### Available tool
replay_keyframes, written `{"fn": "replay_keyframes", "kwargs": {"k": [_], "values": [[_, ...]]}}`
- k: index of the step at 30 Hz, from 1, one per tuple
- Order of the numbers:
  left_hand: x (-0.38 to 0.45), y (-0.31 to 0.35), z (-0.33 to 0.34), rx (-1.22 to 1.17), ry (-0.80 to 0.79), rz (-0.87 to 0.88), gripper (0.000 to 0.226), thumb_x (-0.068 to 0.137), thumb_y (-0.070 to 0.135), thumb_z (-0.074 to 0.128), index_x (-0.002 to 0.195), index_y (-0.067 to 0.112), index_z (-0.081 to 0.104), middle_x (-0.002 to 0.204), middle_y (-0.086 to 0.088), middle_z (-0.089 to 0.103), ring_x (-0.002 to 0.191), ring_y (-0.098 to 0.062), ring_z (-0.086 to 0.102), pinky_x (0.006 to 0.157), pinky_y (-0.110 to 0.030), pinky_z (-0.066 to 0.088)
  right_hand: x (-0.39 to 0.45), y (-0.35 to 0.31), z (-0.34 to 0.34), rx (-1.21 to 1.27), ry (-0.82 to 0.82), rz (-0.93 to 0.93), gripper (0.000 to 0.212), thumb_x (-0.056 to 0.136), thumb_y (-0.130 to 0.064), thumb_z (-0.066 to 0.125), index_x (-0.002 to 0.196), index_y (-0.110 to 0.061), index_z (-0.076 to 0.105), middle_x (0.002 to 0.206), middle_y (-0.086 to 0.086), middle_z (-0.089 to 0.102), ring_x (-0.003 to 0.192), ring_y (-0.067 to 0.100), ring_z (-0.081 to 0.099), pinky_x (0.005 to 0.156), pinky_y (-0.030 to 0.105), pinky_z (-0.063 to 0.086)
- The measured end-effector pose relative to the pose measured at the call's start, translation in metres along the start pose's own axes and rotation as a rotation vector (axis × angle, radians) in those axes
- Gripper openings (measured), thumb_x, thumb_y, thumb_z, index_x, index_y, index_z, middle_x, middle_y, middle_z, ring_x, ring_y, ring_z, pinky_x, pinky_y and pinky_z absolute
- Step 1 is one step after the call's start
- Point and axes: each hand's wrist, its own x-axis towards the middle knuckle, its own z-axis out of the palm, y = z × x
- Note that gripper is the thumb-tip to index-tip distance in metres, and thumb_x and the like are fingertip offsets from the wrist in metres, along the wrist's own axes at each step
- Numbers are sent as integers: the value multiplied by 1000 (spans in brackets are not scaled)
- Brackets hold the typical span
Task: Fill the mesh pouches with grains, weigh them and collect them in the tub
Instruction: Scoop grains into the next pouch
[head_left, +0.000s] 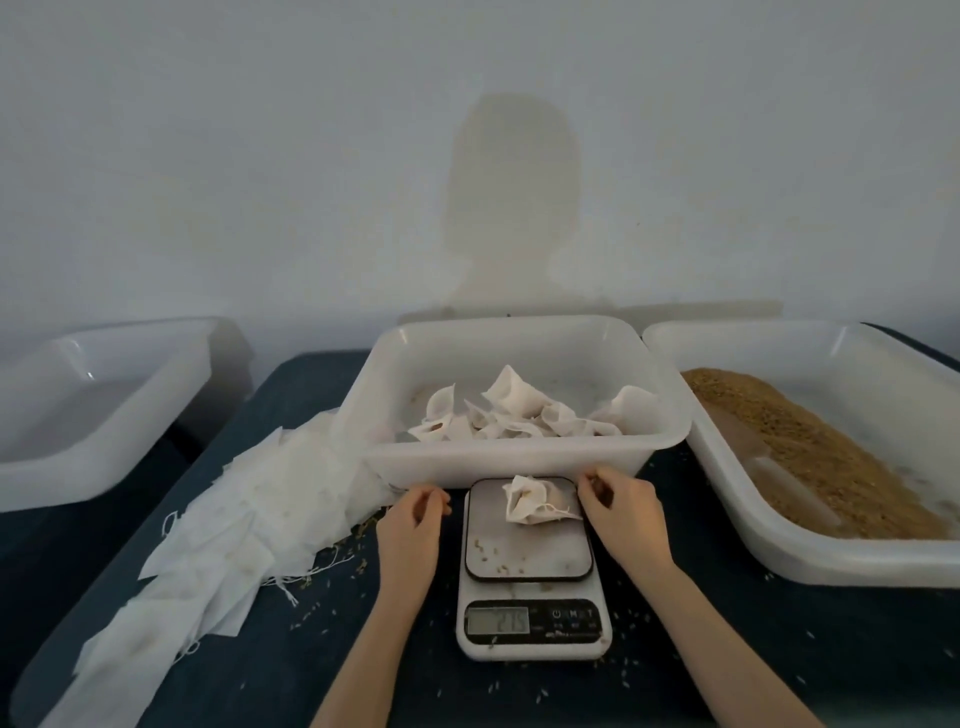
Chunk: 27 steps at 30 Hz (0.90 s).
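Both bare forearms reaching forward from the bottom edge, converging slightly, wrists straight. Left hand palm down, fingers loosely curled, thumb and fingertips close together, seemingly holding nothing. Right hand likewise palm down, fingers curled inward at the tips, perhaps pinching something small, though too blurred to tell. Hands level, apart.

White filled pouch slumped on scale platform. Filled pouches heaped in centre tub. Flat empty pouches left; grains right.
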Motion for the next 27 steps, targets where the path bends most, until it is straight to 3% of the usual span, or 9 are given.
{"fn": "replay_keyframes", "kwargs": {"k": [3,6,13,17,19,21,23,25,27], "values": [[1,-2,0,-12,-2,-12,23,94,14,51,78,24,64,78,9,65,77,-6,60,70,-17,42,0,-1,-1,10,0,-5,34,90,-28,61,60,-35,47,53,-8,53,50,7,53,46,18,36],[1,-1,0,-53,1,-32,24,94,14,52,77,25,63,78,7,66,76,-11,61,72,-24,47,1,0,-1,18,-22,9,22,91,-28,61,70,-22,61,57,-5,58,54,9,56,50,25,45],[-1,1,0,-43,-8,3,20,94,16,52,80,26,63,78,10,66,76,-5,61,72,-26,47,1,2,-1,45,-27,18,19,91,-27,61,71,-27,60,58,-9,58,55,5,56,50,18,42],[-9,10,-3,-33,-50,243,19,88,19,63,92,36,59,82,13,64,78,-2,59,67,-14,44,3,3,-2,65,-27,33,17,91,-26,62,75,-20,63,61,-5,60,57,9,58,55,31,52],[-12,17,-3,31,-127,398,24,82,34,67,103,42,56,91,18,61,81,-2,55,67,-10,42,3,3,-2,84,-27,39,16,90,-26,61,75,-21,64,61,-6,60,58,9,59,58,33,53],[-14,26,-1,207,-250,505,48,75,60,58,120,43,50,111,28,52,95,8,48,74,-5,37,3,3,-2,101,-25,31,16,90,-25,61,75,-22,64,60,-7,60,58,8,58,57,31,52],[-12,34,4,408,-356,624,67,72,69,52,132,43,40,129,27,37,111,14,35,87,-4,31,3,4,-2,114,-27,18,17,91,-25,61,74,-22,64,59,-7,60,57,7,58,56,31,51],[-10,42,11,567,-394,735,59,79,61,54,133,40,40,136,21,27,112,10,32,90,-11,35,3,5,-3,117,-31,12,17,91,-25,61,74,-22,64,59,-7,59,57,8,57,55,30,50],[-5,50,15,609,-395,760,35,90,41,55,125,36,51,132,17,33,106,5,42,89,-17,45,3,5,-3,127,-27,3,17,90,-25,62,73,-22,64,58,-7,58,57,7,57,54,30,49]]}}
